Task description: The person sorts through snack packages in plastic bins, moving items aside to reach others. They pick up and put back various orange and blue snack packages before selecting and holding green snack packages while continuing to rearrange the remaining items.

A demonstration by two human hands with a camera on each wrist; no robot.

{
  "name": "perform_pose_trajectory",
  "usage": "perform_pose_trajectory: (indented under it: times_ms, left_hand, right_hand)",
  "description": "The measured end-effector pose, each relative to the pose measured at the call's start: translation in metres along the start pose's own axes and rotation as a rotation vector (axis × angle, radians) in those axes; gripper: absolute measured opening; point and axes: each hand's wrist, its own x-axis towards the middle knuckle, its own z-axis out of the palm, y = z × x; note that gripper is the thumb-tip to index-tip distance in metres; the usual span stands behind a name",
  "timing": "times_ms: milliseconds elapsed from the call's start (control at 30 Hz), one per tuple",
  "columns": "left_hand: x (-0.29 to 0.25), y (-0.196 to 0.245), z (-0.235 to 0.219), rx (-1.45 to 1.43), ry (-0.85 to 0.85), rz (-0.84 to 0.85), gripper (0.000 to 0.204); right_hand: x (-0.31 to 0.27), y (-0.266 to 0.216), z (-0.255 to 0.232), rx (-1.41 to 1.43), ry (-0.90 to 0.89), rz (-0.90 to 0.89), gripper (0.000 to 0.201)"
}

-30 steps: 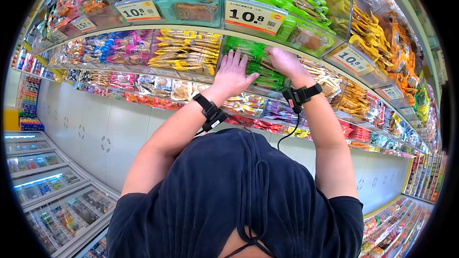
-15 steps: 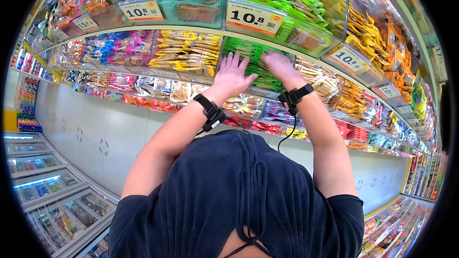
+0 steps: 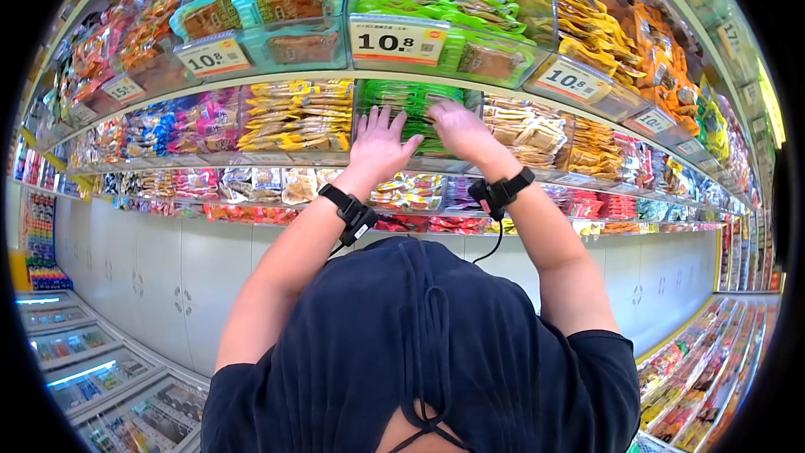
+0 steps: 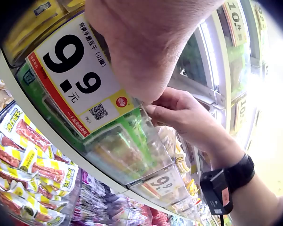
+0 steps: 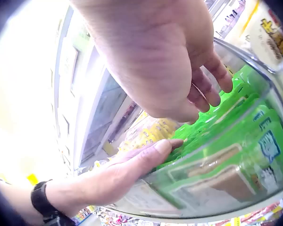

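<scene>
Packed upright in a clear plastic bin are green snack packets [image 3: 407, 99] on the second shelf. My left hand [image 3: 379, 147] rests over the left part of this bin, fingers straight and spread. Over the right part, my right hand [image 3: 459, 130] reaches in from the side. In the right wrist view, the fingers of my right hand [image 5: 155, 61] point down with their tips at the tops of the green packets [image 5: 217, 117], nothing gripped between them. Beside it, the thumb of my left hand [image 5: 141, 162] lies along the packets near the bin wall [image 5: 203, 179].
Yellow packets [image 3: 298, 113] fill the bin to the left, and pale packets [image 3: 524, 130] the one to the right. The shelf above has a 10.8 price card [image 3: 397, 39]. A 9.9 price card [image 4: 75, 70] fronts the green bin. Freezers [image 3: 92, 361] stand lower left.
My right hand has shifted left over the green packets, closer to my left hand, and its fingers have loosened. The left hand stays on the packets; the head view has tilted and shifted.
</scene>
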Motion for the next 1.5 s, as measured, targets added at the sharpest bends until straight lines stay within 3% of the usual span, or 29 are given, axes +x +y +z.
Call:
perform_pose_trajectory:
  times_ms: [100,300,433,533,667,867,933,1067,1100,1133,1233,1300,1400,1500]
  left_hand:
    - [0.0,-0.001,0.0,0.003,0.01,0.023,0.065]
    - [-0.002,-0.005,0.009,-0.034,0.155,0.1,0.061]
    - [-0.005,-0.006,0.005,-0.075,0.163,0.149,0.058]
    - [-0.007,-0.008,0.005,-0.093,0.18,0.189,0.057]
    - [-0.01,-0.008,-0.001,-0.102,0.155,0.2,0.055]
    - [-0.011,-0.012,0.004,-0.109,0.165,0.24,0.054]
    - [-0.013,-0.011,0.002,-0.109,0.162,0.245,0.053]
    - [-0.009,-0.015,0.002,-0.167,0.185,0.301,0.049]
    - [-0.009,-0.016,0.002,-0.187,0.211,0.326,0.045]
    - [-0.009,-0.019,0.001,-0.227,0.229,0.352,0.044]
    - [-0.021,-0.019,-0.016,-0.338,0.291,0.434,0.038]
    - [-0.036,-0.022,-0.03,-0.506,0.177,0.392,0.036]
    - [-0.054,-0.037,-0.036,-0.438,-0.017,0.343,0.038]
    - [-0.066,-0.05,-0.028,-0.269,0.075,0.521,0.04]
  right_hand:
    - [-0.024,-0.008,0.005,-0.001,-0.114,0.024,0.018]
    - [-0.038,-0.029,-0.001,0.135,0.183,0.027,0.015]
    - [-0.05,-0.043,-0.007,0.238,0.126,0.188,0.011]
    - [-0.053,-0.047,-0.017,0.301,0.186,0.158,0.01]
    - [-0.046,-0.067,-0.071,0.39,0.305,0.174,0.01]
    - [-0.021,-0.096,-0.172,0.146,0.611,0.009,0.011]
    - [-0.001,-0.104,-0.195,0.109,0.623,-0.063,0.014]
    - [0.05,-0.082,-0.202,-0.233,0.484,-0.222,0.034]
    - [0.057,-0.068,-0.191,-0.26,0.42,-0.183,0.043]
    - [0.06,-0.07,-0.193,-0.19,0.077,0.047,0.05]
    - [0.067,-0.067,-0.186,-0.227,0.019,0.105,0.054]
    - [0.059,-0.072,-0.186,-0.268,0.084,0.038,0.054]
    - [0.05,-0.095,-0.185,-0.225,0.301,-0.048,0.034]
    - [0.039,-0.094,-0.173,-0.21,0.471,-0.075,0.033]
